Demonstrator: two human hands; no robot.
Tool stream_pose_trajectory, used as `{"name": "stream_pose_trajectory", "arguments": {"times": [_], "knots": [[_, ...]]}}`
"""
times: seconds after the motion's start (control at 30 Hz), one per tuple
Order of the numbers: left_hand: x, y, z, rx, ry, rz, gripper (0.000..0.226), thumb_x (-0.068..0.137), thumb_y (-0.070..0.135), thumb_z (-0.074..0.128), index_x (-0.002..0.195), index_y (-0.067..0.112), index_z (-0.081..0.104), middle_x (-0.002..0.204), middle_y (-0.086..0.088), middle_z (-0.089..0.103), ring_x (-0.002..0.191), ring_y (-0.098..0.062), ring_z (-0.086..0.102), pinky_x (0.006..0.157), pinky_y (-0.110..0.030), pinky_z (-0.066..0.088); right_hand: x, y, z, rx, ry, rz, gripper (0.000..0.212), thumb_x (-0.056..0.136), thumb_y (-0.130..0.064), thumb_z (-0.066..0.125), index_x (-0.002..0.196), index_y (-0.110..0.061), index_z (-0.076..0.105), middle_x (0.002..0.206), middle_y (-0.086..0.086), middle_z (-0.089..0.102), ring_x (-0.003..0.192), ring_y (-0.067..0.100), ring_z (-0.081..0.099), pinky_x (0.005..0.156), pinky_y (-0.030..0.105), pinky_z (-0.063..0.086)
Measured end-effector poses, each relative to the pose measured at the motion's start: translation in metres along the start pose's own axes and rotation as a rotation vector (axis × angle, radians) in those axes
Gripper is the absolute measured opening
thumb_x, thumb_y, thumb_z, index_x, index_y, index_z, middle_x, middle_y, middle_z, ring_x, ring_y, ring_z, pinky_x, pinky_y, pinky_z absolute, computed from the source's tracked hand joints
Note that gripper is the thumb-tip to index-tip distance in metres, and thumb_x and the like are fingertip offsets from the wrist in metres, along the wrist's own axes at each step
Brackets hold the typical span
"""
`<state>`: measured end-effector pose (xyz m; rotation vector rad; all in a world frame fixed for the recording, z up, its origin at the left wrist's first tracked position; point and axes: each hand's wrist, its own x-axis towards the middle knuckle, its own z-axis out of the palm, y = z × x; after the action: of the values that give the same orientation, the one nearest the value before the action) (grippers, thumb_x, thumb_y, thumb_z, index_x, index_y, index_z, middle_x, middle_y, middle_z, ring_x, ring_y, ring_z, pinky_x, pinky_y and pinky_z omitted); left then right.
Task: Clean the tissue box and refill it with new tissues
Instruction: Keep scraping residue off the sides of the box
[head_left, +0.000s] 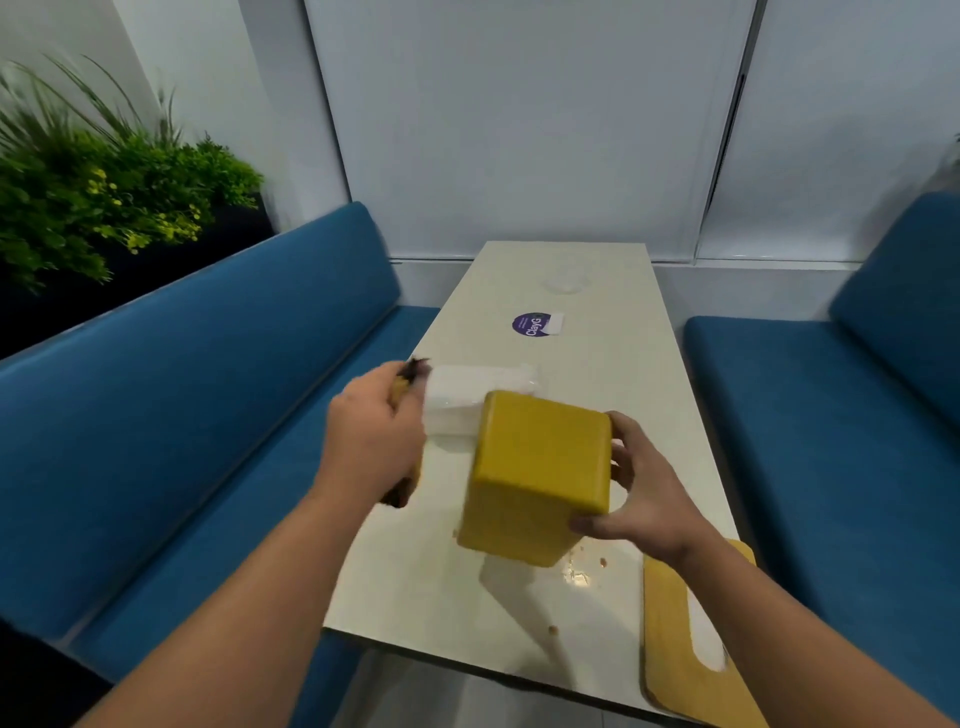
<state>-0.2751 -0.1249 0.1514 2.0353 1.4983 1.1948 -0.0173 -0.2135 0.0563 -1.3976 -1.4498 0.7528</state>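
A yellow tissue box hangs tilted above the white table. My right hand grips its right side, fingers curled round the edge. My left hand holds a brush with a yellow handle and dark bristles, just left of the box. Behind the box lies a pack of white tissues, partly hidden by it. The box's flat yellow lid, with a slot cut in it, lies at the table's near right corner, overhanging the edge.
Small crumbs and a wet smear mark the table under the box. A purple round sticker sits farther back. Blue benches flank the table on both sides, and a green plant stands at the far left.
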Motion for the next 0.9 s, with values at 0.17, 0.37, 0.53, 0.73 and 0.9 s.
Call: {"name": "stream_pose_trajectory", "arguments": {"times": [0.17, 0.37, 0.53, 0.73, 0.9], "knots": [[-0.013, -0.073, 0.023, -0.297, -0.15, -0.693, 0.032, 0.096, 0.036, 0.052, 0.089, 0.008, 0.064, 0.084, -0.011, 0.064, 0.071, -0.023, 0.053, 0.064, -0.033, 0.042, 0.002, -0.003, -0.003, 0.358, 0.047, 0.06, 0.106, 0.042, -0.033, 0.095, 0.133, -0.041, 0.041, 0.125, -0.016, 0.054, 0.115, 0.021, 0.056, 0.077, 0.035, 0.058], [-0.037, -0.078, 0.038, -0.768, -0.27, -1.028, 0.024, 0.098, 0.031, 0.053, 0.1, 0.011, 0.067, 0.078, -0.011, 0.062, 0.073, -0.027, 0.056, 0.068, -0.038, 0.049, 0.007, -0.002, 0.008, 0.41, 0.003, 0.075, 0.109, 0.043, -0.037, 0.096, 0.134, -0.048, 0.038, 0.129, -0.017, 0.05, 0.115, 0.022, 0.056, 0.076, 0.036, 0.058], [-0.034, -0.092, 0.037, -0.942, -0.178, -1.064, 0.022, 0.099, 0.031, 0.052, 0.11, 0.017, 0.064, 0.103, -0.015, 0.07, 0.094, -0.035, 0.064, 0.071, -0.053, 0.056, 0.011, 0.005, -0.001, -0.095, -0.068, 0.056, 0.112, 0.056, -0.035, 0.093, 0.14, -0.054, 0.021, 0.142, -0.021, 0.03, 0.129, 0.017, 0.042, 0.094, 0.035, 0.053], [-0.036, -0.088, 0.036, -0.716, -0.147, -0.86, 0.018, 0.101, 0.034, 0.047, 0.1, 0.024, 0.061, 0.105, -0.016, 0.066, 0.096, -0.034, 0.063, 0.081, -0.056, 0.056, 0.008, 0.005, 0.001, -0.273, -0.157, 0.076, 0.113, 0.053, -0.055, 0.089, 0.139, -0.055, 0.017, 0.141, -0.016, 0.035, 0.126, 0.015, 0.042, 0.098, 0.034, 0.047], [-0.042, -0.082, 0.038, -0.544, -0.17, -0.707, 0.021, 0.1, 0.037, 0.046, 0.095, 0.026, 0.063, 0.097, -0.017, 0.064, 0.086, -0.029, 0.06, 0.083, -0.056, 0.055, -0.001, 0.016, 0.007, -0.344, -0.119, 0.118, 0.129, 0.045, -0.055, 0.09, 0.149, -0.035, 0.016, 0.146, -0.011, 0.032, 0.129, 0.016, 0.04, 0.102, 0.039, 0.047]]}}
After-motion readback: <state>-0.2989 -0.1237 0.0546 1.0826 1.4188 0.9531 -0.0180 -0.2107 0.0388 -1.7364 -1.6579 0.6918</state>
